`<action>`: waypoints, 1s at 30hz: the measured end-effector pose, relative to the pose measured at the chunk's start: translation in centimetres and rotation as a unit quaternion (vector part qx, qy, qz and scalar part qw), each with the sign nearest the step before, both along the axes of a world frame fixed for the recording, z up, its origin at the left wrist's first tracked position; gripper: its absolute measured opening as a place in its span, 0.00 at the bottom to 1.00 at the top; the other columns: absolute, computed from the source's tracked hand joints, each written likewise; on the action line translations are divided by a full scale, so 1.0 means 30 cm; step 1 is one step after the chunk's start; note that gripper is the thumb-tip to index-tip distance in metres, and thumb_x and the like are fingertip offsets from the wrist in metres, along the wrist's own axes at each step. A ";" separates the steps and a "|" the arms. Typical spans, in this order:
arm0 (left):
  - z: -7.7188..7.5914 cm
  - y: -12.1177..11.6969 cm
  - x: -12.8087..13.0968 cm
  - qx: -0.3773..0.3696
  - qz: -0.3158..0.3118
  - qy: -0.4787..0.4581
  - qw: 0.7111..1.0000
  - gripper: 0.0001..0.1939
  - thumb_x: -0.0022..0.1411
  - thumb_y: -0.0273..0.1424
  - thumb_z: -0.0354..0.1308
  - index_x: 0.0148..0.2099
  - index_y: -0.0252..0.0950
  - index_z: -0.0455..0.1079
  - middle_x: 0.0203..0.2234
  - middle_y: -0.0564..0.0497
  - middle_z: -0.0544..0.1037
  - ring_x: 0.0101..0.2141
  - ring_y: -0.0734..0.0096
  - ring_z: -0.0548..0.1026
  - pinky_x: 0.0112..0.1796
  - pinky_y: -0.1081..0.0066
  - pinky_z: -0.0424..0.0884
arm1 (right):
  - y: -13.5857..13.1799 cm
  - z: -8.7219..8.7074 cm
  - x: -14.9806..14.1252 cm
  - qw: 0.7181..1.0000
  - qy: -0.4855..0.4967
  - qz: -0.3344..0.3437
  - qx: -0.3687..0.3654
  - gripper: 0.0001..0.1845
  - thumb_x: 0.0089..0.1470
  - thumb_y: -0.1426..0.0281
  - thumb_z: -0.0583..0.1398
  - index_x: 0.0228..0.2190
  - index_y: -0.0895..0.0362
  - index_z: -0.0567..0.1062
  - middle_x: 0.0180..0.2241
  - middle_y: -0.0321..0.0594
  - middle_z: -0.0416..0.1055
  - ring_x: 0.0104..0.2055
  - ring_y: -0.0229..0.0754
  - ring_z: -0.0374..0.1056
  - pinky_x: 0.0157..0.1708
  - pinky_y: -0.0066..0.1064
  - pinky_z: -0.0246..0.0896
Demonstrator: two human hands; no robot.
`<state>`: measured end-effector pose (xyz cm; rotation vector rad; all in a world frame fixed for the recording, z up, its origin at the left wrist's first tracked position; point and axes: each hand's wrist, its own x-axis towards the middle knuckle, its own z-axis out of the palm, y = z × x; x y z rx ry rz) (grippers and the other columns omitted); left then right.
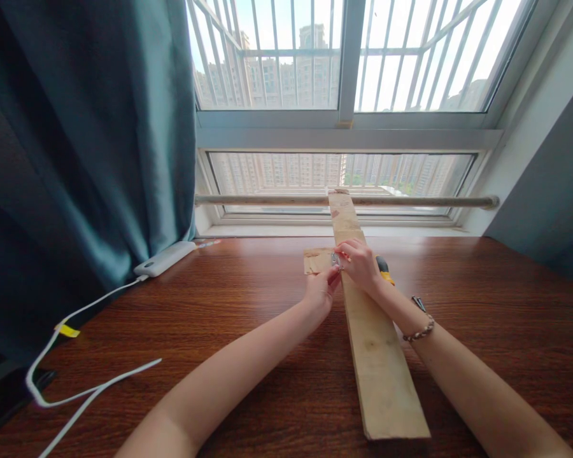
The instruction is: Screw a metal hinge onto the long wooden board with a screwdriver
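Left hand (323, 290): thumb and fingers are pinching the near edge of a small metal piece (335, 259). Right hand (360, 259): fingertips are touching the same piece from the far side; whether they are gripping it, cannot tell. Metal piece: sitting between both hands' fingertips, where the two boards are meeting; detail too small to tell. Long wooden board (372, 350): running beneath the right hand, extending nearer and farther than both hands. Short wooden board (315, 261): lying just beyond the left hand, at the long board's left edge. Yellow-and-black tool (383, 266): lying just right of the right hand, partly hidden. Screws (419, 303), apparently: lying beside the right wrist. Braided bracelet (419, 329): circling that wrist. Brown table (248, 286): supporting all these boards. White power bank-like device (165, 259), with white cable (100, 294): lying well left of the hands. Dark curtain (100, 127): hanging farther left. Horizontal rail (267, 200) and window (346, 121): standing beyond the hands.
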<state>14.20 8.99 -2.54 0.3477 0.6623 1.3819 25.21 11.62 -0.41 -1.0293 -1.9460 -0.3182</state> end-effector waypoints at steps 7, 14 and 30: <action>0.007 -0.007 0.002 0.017 0.007 0.014 1.000 0.09 0.45 0.13 0.58 0.27 0.30 0.70 0.23 0.48 0.77 0.25 0.74 0.74 0.31 0.75 0.71 | 0.000 -0.005 -0.004 1.000 -0.012 -0.021 0.015 0.09 0.52 0.78 0.55 0.24 0.57 0.70 0.28 0.40 0.69 0.33 0.42 0.62 0.35 0.30 0.57; 0.012 -0.012 0.004 -0.001 0.015 0.024 1.000 0.09 0.47 0.12 0.58 0.28 0.29 0.71 0.23 0.48 0.77 0.23 0.76 0.74 0.29 0.76 0.71 | -0.005 -0.001 -0.004 1.000 0.016 -0.007 0.004 0.07 0.52 0.78 0.56 0.25 0.57 0.71 0.28 0.40 0.69 0.33 0.42 0.63 0.35 0.29 0.57; 0.018 -0.015 0.004 -0.002 0.012 0.014 1.000 0.09 0.48 0.12 0.57 0.28 0.28 0.72 0.23 0.47 0.77 0.24 0.76 0.75 0.29 0.77 0.72 | -0.024 0.014 -0.014 0.999 0.024 -0.032 -0.002 0.07 0.50 0.78 0.56 0.24 0.57 0.69 0.26 0.40 0.66 0.33 0.42 0.63 0.33 0.30 0.56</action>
